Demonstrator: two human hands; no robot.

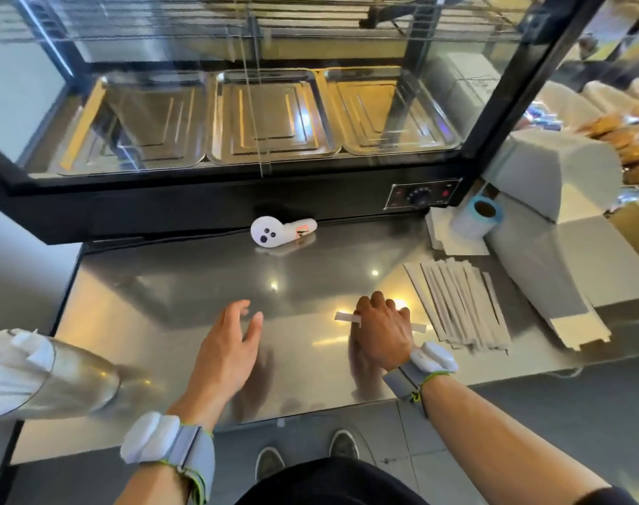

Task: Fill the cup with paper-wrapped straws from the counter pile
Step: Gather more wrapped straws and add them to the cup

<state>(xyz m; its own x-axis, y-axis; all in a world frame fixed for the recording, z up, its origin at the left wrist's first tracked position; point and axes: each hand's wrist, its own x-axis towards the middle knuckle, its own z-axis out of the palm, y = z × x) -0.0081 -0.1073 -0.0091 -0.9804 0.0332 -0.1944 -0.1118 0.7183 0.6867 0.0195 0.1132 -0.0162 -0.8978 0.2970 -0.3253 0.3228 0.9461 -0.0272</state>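
Note:
A pile of paper-wrapped straws (460, 304) lies fanned out on the steel counter (165, 286) at the right. My right hand (381, 329) is closed around one wrapped straw (345, 317), held level just left of the pile; its ends stick out on both sides of the fist. My left hand (228, 349) hovers over the counter's middle with fingers spread and nothing in it. A shiny metal cup (74, 377) stands at the far left near the front edge, with several white wrapped straws (12, 362) sticking out of its mouth.
A glass display case with three steel trays (270, 118) stands behind the counter. A white handheld controller (281, 231) lies at its base. A blue-cored paper roll (478, 215), folded cardboard boxes (551, 242) and a control panel (421, 195) crowd the right side.

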